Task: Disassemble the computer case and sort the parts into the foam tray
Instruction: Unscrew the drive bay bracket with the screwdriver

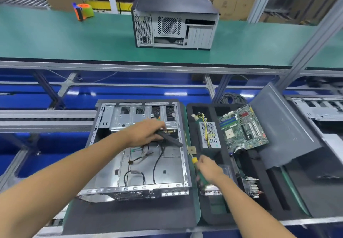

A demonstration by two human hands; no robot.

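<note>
The opened computer case (104,144) lies flat in front of me, with loose black cables on its bare metal floor. My left hand (146,133) reaches into it below the drive cage and grips a flat black part (171,139). My right hand (208,169) holds a green and yellow screwdriver (194,160) over the gap between case and black foam tray (259,178). In the tray lie a green motherboard (243,128), a silver power supply (209,135) with yellow wires, and a finned part (250,186).
A grey side panel (282,126) leans over the tray's right side. A second closed computer case (174,20) stands on the green conveyor (65,39) behind, with an orange and green tape dispenser (83,11) at its far left. Another chassis (321,107) shows at the right edge.
</note>
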